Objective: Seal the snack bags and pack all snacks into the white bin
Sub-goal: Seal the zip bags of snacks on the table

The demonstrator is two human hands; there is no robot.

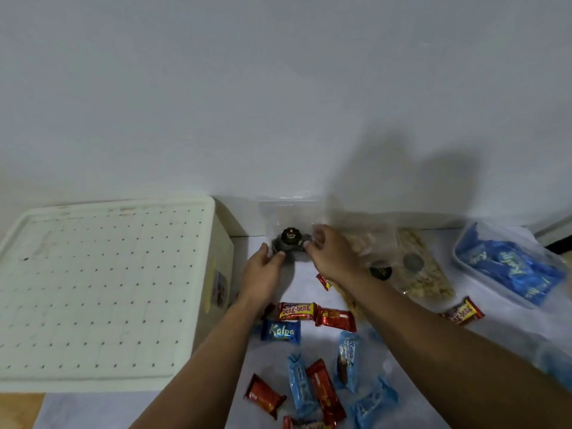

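Both my hands reach to the back of the table and grip a clear snack bag [289, 218] that stands upright against the wall. It has dark snacks at the bottom and a round black label. My left hand [263, 270] pinches its lower left side, my right hand [332, 255] its right side. The white bin [102, 289] stands at the left with its perforated lid closed. Two more clear bags lie right of my hands: one with pale snacks [376, 243] and one with yellowish crumbly snacks [424, 274]. Loose wrapped snack bars [295, 311] in red and blue are scattered near the front.
A clear tub [507, 267] of blue-wrapped snacks sits at the far right. A red Beng-Beng bar [462, 311] lies near it. The white wall rises directly behind the table. A strip of wooden surface [18, 410] shows at the bottom left.
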